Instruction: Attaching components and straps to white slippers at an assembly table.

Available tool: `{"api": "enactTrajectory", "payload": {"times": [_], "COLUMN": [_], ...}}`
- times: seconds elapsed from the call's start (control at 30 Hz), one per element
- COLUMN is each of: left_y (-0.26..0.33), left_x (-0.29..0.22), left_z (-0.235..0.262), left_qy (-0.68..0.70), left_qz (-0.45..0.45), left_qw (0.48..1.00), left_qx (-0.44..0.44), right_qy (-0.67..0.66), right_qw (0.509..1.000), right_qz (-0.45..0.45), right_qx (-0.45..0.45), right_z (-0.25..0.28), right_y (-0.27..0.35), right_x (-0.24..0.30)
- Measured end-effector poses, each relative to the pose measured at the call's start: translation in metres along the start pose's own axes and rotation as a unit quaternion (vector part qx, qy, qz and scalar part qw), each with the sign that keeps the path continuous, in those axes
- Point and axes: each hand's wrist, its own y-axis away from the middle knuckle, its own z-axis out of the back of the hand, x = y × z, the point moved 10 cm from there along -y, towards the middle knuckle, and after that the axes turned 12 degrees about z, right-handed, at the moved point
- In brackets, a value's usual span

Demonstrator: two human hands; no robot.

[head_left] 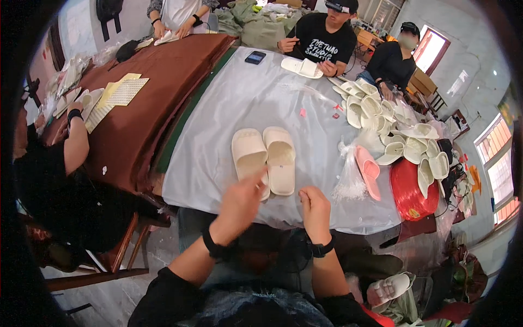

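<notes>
Two cream slide slippers lie side by side on the grey plastic table cover (256,98). The left slipper (249,153) has its heel end under the fingertips of my left hand (239,204), which touches it without gripping. The right slipper (280,158) lies just above my right hand (315,210). That hand is curled into a loose fist at the table's near edge, with nothing visible in it. Both wrists wear black bands.
A pink slipper (369,171) and a clear plastic bag (348,180) lie to the right, beside a red spool (412,191) and a heap of cream slippers (392,125). Other people work at the far side and the left. A brown cloth (152,92) covers the left table.
</notes>
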Motion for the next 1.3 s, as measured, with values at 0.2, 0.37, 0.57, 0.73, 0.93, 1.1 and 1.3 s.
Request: {"api": "enactTrajectory", "payload": {"times": [0.2,0.37,0.57,0.73,0.93,1.1,1.3], "left_y": [0.045,0.043,0.028,0.023,0.02,0.006,-0.01], "left_x": [-0.019,0.013,0.031,0.032,0.021,0.028,0.031], "left_z": [-0.036,-0.023,0.002,-0.008,-0.019,-0.027,-0.034], "left_qy": [-0.013,0.008,0.061,0.066,0.092,0.12,0.101], "left_qz": [-0.053,-0.03,0.033,0.03,0.012,0.016,0.026], "left_qw": [0.996,0.998,0.996,0.993,0.986,0.981,0.982], "left_qx": [0.066,0.061,0.059,0.092,0.139,0.15,0.157], "right_qy": [-0.104,-0.108,-0.077,-0.078,-0.115,-0.115,-0.11], "right_qw": [0.993,0.989,0.993,0.99,0.983,0.983,0.985], "right_qz": [0.014,0.044,0.038,0.083,0.108,0.111,0.11], "right_qx": [0.058,0.092,0.082,0.082,0.092,0.088,0.079], "right_z": [-0.016,-0.016,-0.003,-0.001,-0.007,-0.01,-0.017], "right_y": [0.017,0.022,0.027,0.028,0.027,0.022,0.017], "right_x": [0.045,0.065,0.066,0.082,0.091,0.087,0.078]}}
